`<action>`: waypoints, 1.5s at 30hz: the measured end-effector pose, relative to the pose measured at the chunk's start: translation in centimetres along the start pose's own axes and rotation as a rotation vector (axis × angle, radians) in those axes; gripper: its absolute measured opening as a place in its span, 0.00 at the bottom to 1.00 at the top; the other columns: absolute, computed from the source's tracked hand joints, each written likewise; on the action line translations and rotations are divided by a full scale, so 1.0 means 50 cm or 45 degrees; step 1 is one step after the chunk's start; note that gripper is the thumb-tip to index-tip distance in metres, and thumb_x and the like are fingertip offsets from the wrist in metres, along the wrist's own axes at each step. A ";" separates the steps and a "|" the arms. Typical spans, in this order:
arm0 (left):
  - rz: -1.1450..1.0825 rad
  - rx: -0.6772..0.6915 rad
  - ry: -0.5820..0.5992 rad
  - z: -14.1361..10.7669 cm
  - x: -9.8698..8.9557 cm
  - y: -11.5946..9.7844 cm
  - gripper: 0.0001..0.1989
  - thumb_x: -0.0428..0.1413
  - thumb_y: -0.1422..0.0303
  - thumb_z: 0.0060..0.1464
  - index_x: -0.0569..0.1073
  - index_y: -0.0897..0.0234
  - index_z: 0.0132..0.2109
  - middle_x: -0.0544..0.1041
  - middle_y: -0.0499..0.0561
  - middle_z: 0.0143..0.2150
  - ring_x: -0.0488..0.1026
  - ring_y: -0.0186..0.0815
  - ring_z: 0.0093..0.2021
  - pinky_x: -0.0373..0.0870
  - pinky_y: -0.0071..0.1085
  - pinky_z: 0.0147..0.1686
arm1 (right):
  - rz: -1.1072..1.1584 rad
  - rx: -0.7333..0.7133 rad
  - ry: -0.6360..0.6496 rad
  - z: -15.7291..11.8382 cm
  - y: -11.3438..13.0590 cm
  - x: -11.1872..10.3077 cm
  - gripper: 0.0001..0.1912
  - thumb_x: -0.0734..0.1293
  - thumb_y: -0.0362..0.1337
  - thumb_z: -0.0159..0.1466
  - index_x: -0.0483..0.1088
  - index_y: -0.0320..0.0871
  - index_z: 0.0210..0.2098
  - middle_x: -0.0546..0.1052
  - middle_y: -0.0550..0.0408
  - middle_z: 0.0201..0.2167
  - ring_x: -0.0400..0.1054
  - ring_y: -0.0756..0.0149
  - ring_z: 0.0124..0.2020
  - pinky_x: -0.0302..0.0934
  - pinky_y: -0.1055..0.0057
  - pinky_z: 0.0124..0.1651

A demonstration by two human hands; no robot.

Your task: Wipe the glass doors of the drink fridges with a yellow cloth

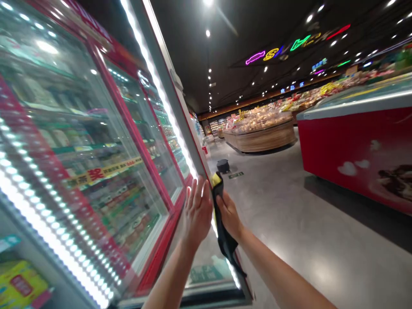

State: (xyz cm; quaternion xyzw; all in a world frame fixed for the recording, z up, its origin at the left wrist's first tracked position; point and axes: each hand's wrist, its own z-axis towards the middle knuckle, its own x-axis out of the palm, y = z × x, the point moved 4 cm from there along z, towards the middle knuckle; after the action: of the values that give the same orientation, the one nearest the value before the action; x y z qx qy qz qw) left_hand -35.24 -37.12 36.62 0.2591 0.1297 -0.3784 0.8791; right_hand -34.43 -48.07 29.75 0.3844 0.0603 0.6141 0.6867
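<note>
Black cloth runs along the glass door's edge, grasped in the fingers of the right hand, probably to press it there; the left hand's extended fingers grip nothing, apparently bracing the door.

Yours: left hand, one; right hand, one. Before you: black-and-yellow cloth, one; open glass door, one; red chest freezer, one; clear white hearts on its side, two; squat dark object on the floor, one; green floor sign, one; yellow banner, one. Ceiling lamps: many, too small and scattered for you to tally. Shelf goods: many, too blurred to count.
</note>
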 end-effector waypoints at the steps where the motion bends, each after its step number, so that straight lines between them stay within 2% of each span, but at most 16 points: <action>1: 0.022 -0.010 -0.017 0.022 -0.007 0.007 0.36 0.48 0.74 0.67 0.41 0.60 0.76 0.50 0.59 0.77 0.43 0.46 0.77 0.53 0.50 0.72 | 0.009 -0.046 0.014 0.040 0.026 0.015 0.25 0.61 0.55 0.71 0.73 0.52 0.60 0.78 0.54 0.57 0.68 0.53 0.63 0.56 0.51 0.71; 3: 0.062 -0.017 -0.034 0.057 -0.019 0.021 0.36 0.46 0.73 0.68 0.39 0.60 0.76 0.49 0.60 0.77 0.42 0.46 0.77 0.51 0.51 0.73 | 0.023 -0.120 0.031 0.092 0.067 0.036 0.25 0.62 0.55 0.71 0.73 0.51 0.60 0.78 0.54 0.58 0.67 0.53 0.64 0.54 0.50 0.72; 4: 0.081 -0.018 -0.032 0.070 -0.024 0.026 0.36 0.46 0.72 0.68 0.38 0.60 0.76 0.49 0.60 0.77 0.42 0.46 0.77 0.51 0.51 0.73 | 0.026 -0.142 0.043 0.101 0.078 0.041 0.24 0.62 0.54 0.71 0.73 0.51 0.60 0.77 0.54 0.58 0.67 0.53 0.65 0.54 0.50 0.73; 9: 0.177 0.003 0.020 0.093 -0.052 0.037 0.36 0.45 0.70 0.70 0.36 0.61 0.76 0.50 0.60 0.77 0.43 0.43 0.77 0.50 0.49 0.73 | 0.010 -0.163 0.102 0.069 0.077 0.039 0.22 0.61 0.50 0.72 0.72 0.54 0.61 0.78 0.54 0.57 0.67 0.54 0.64 0.55 0.46 0.71; 11: 0.199 0.006 0.022 0.110 -0.068 0.045 0.35 0.44 0.70 0.70 0.36 0.60 0.76 0.50 0.59 0.76 0.44 0.42 0.76 0.50 0.48 0.73 | 0.009 -0.211 0.119 0.096 0.093 0.052 0.21 0.61 0.50 0.72 0.72 0.54 0.60 0.78 0.53 0.57 0.67 0.55 0.64 0.56 0.47 0.71; 13: 0.204 -0.012 0.004 0.145 -0.089 0.060 0.35 0.43 0.70 0.70 0.35 0.59 0.76 0.49 0.59 0.77 0.43 0.43 0.77 0.51 0.49 0.73 | 0.013 -0.306 0.142 0.165 0.136 0.080 0.22 0.61 0.51 0.71 0.73 0.52 0.59 0.78 0.52 0.58 0.67 0.56 0.64 0.56 0.51 0.71; 18: 0.164 -0.030 -0.046 0.277 -0.151 0.116 0.32 0.40 0.68 0.70 0.38 0.60 0.76 0.48 0.59 0.77 0.41 0.47 0.77 0.50 0.54 0.73 | -0.039 -0.524 0.206 0.393 0.300 0.179 0.26 0.60 0.54 0.70 0.73 0.49 0.59 0.76 0.53 0.60 0.64 0.59 0.67 0.52 0.56 0.73; 20: 0.143 -0.029 -0.056 0.325 -0.174 0.136 0.32 0.40 0.68 0.70 0.41 0.60 0.76 0.48 0.58 0.77 0.40 0.48 0.77 0.49 0.56 0.72 | -0.053 -0.558 0.210 0.450 0.350 0.207 0.27 0.59 0.54 0.70 0.71 0.49 0.61 0.76 0.53 0.60 0.63 0.58 0.67 0.52 0.55 0.73; 22: 0.126 -0.032 -0.061 0.358 -0.191 0.150 0.32 0.41 0.67 0.69 0.42 0.60 0.76 0.48 0.58 0.77 0.40 0.49 0.77 0.49 0.58 0.72 | -0.060 -0.569 0.187 0.472 0.376 0.220 0.28 0.59 0.55 0.70 0.70 0.49 0.62 0.76 0.53 0.60 0.62 0.58 0.68 0.52 0.54 0.73; 25: 0.104 -0.026 -0.066 0.372 -0.200 0.155 0.33 0.43 0.66 0.69 0.43 0.60 0.76 0.48 0.57 0.77 0.39 0.49 0.77 0.47 0.58 0.72 | -0.074 -0.576 0.154 0.455 0.377 0.219 0.29 0.58 0.56 0.69 0.70 0.48 0.62 0.74 0.52 0.62 0.62 0.57 0.68 0.51 0.55 0.73; 29: 0.033 -0.019 -0.075 0.336 -0.190 0.143 0.33 0.41 0.66 0.70 0.41 0.59 0.76 0.48 0.57 0.78 0.40 0.47 0.77 0.48 0.54 0.73 | -0.072 -0.575 0.146 0.396 0.348 0.204 0.28 0.58 0.55 0.70 0.71 0.49 0.62 0.73 0.53 0.63 0.62 0.59 0.68 0.50 0.57 0.74; 33: -0.037 0.024 -0.084 0.274 -0.167 0.118 0.33 0.39 0.66 0.71 0.37 0.58 0.76 0.48 0.58 0.78 0.41 0.44 0.77 0.51 0.48 0.73 | -0.055 -0.537 0.134 0.335 0.312 0.180 0.26 0.58 0.54 0.71 0.72 0.49 0.61 0.74 0.54 0.63 0.63 0.60 0.67 0.51 0.59 0.74; 39: -0.031 0.045 -0.028 0.171 -0.115 0.067 0.33 0.38 0.66 0.71 0.34 0.61 0.76 0.45 0.61 0.78 0.37 0.44 0.77 0.47 0.50 0.74 | -0.073 -0.430 0.140 0.235 0.235 0.118 0.28 0.59 0.56 0.71 0.71 0.48 0.61 0.72 0.53 0.64 0.57 0.61 0.71 0.44 0.58 0.76; 45: -0.051 0.059 0.084 0.036 -0.048 0.014 0.35 0.41 0.69 0.69 0.36 0.66 0.76 0.42 0.62 0.78 0.35 0.47 0.77 0.44 0.53 0.74 | -0.173 -0.270 0.184 0.111 0.141 0.045 0.24 0.58 0.52 0.72 0.70 0.50 0.61 0.76 0.54 0.58 0.68 0.61 0.61 0.58 0.59 0.70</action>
State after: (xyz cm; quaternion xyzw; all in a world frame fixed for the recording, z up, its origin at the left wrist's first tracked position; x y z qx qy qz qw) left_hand -36.29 -36.28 39.36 0.2893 0.1550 -0.3900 0.8604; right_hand -36.43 -48.94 38.74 0.2597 0.0702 0.5953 0.7571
